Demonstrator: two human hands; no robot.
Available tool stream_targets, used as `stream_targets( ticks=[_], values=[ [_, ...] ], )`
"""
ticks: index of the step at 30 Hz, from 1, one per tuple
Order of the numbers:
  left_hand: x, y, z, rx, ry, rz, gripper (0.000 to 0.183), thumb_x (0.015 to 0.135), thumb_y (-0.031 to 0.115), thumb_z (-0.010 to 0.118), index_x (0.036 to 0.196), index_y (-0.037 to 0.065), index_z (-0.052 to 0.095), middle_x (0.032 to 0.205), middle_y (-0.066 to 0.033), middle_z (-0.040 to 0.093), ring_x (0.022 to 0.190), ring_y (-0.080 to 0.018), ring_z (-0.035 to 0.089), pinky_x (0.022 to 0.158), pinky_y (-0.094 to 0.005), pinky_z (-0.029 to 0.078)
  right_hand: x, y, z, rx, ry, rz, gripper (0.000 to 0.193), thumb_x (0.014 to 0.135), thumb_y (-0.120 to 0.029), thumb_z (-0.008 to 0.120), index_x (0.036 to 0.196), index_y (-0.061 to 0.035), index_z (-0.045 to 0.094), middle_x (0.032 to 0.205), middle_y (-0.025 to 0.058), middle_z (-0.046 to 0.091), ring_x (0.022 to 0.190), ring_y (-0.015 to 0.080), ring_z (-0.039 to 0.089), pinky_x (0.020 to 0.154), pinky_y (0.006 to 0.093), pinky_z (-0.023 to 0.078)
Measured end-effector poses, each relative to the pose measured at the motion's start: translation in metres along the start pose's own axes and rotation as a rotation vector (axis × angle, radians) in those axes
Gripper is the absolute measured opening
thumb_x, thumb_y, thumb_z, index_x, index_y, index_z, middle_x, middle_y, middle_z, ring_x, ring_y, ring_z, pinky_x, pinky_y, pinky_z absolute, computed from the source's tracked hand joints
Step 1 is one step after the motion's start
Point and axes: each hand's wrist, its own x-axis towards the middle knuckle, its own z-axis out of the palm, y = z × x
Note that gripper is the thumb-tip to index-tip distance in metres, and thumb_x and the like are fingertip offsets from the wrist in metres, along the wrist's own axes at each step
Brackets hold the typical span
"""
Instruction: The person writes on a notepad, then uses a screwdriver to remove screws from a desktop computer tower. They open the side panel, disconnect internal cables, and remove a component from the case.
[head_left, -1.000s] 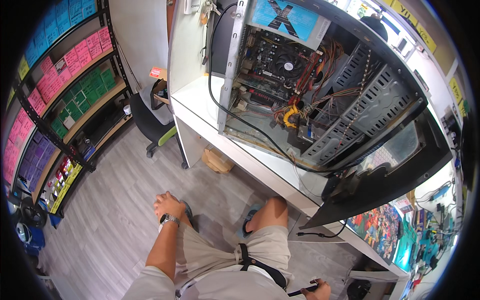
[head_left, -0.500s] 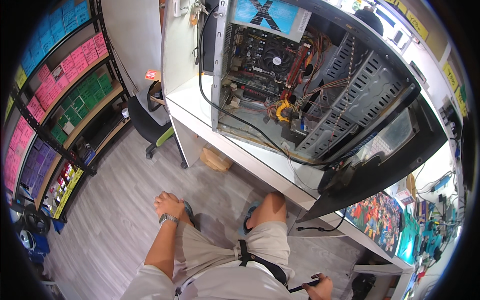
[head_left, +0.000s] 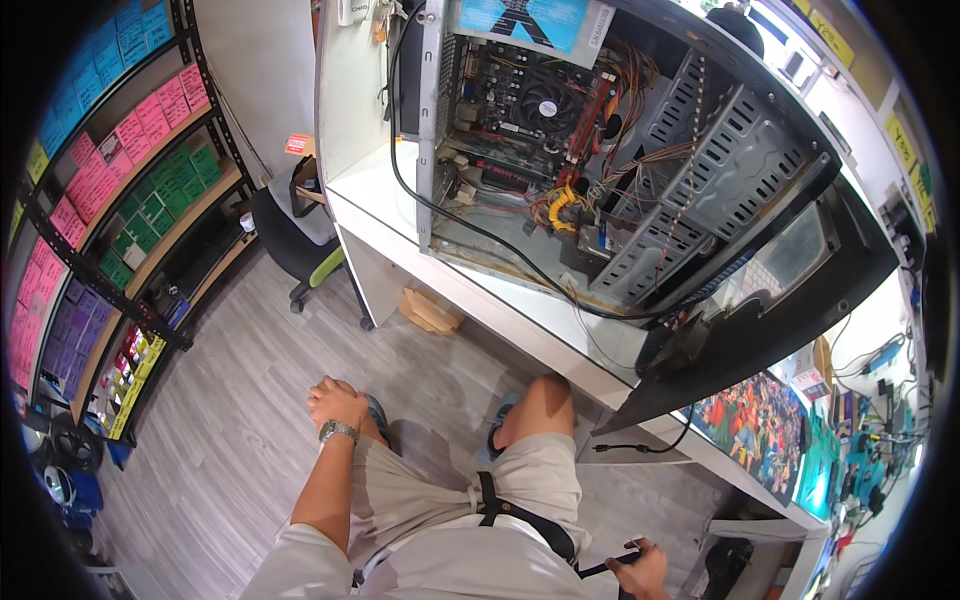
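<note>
My left hand (head_left: 337,402), with a metal-band watch (head_left: 338,432) at the wrist, rests over my left knee, its fingers lying across it. At the lower right my right hand (head_left: 643,568) is closed round a slim dark stick-like thing (head_left: 610,566); its exact kind is unclear. Ahead, a desktop computer case (head_left: 428,120) stands on the white desk with its side off. Inside are a processor fan (head_left: 545,107), a power supply (head_left: 525,25) with a blue label, bundled cables and slotted metal drive bays (head_left: 735,150). Neither hand touches the case.
The black front panel (head_left: 740,345) leans out from the case over the desk (head_left: 480,300). A black cable (head_left: 480,240) crosses the open side; a plug (head_left: 620,448) hangs below. Left are a chair (head_left: 295,240) and shelves (head_left: 150,265) of coloured boxes. A cardboard box (head_left: 430,312) lies underneath.
My view has shifted slightly, so the case appears a little more to the left. My right hand has moved up slightly with the dark thing in it. The left hand stays on the knee.
</note>
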Motion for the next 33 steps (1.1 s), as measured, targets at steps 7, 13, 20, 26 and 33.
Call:
stream_targets(
  ticks=[7,13,20,26,33],
  values=[
    [0.0041,0.0026,0.0081,0.028,0.039,0.006,0.084,0.092,0.054,0.077,0.151,0.002,0.048,0.145,-0.0237,0.051,0.137,-0.0438,0.054,0.105,-0.0568,0.056,0.0019,0.0065,0.0086,-0.015,0.084,-0.018,0.061,0.062,-0.038,0.097,0.108,-0.0017,0.078,0.09,0.0197,0.073,0.084,0.0361,0.074,0.085,0.0438,0.059],
    [0.0065,-0.0017,0.0068,0.005,0.014,-0.005,0.084,0.092,0.053,0.077,0.152,0.003,0.048,0.147,-0.0255,0.051,0.139,-0.0458,0.052,0.108,-0.0582,0.054,0.0005,0.0024,0.0076,-0.054,0.108,-0.03,0.06,0.064,-0.037,0.096,0.109,-0.002,0.079,0.093,0.0205,0.073,0.087,0.0363,0.074,0.086,0.044,0.059],
    [0.0055,-0.0024,0.0038,-0.014,0.003,-0.003,0.085,0.092,0.052,0.077,0.154,0.003,0.047,0.151,-0.0267,0.05,0.141,-0.0477,0.05,0.111,-0.0609,0.051,-0.0014,-0.0021,0.0044,-0.04,0.094,-0.022,0.06,0.065,-0.037,0.096,0.11,-0.0022,0.079,0.094,0.0207,0.072,0.088,0.0367,0.073,0.087,0.0441,0.059],
    [0.0055,0.0002,0.0035,-0.019,-0.007,0.004,0.084,0.093,0.052,0.076,0.155,0.003,0.046,0.151,-0.0272,0.049,0.142,-0.0481,0.05,0.111,-0.061,0.051,-0.002,-0.0018,0.0044,-0.058,0.102,-0.044,0.059,0.065,-0.037,0.096,0.11,-0.0022,0.079,0.094,0.0212,0.071,0.088,0.0369,0.073,0.086,0.0442,0.059],
    [0.0048,0.0002,0.0023,-0.011,-0.016,0.009,0.083,0.095,0.052,0.074,0.153,0.001,0.046,0.15,-0.0275,0.049,0.14,-0.0487,0.051,0.11,-0.0595,0.052,-0.0019,-0.0029,0.0039,-0.052,0.103,-0.045,0.059,0.064,-0.036,0.096,0.11,-0.002,0.079,0.09,0.0202,0.072,0.085,0.0363,0.074,0.084,0.0437,0.059]
  ],
)
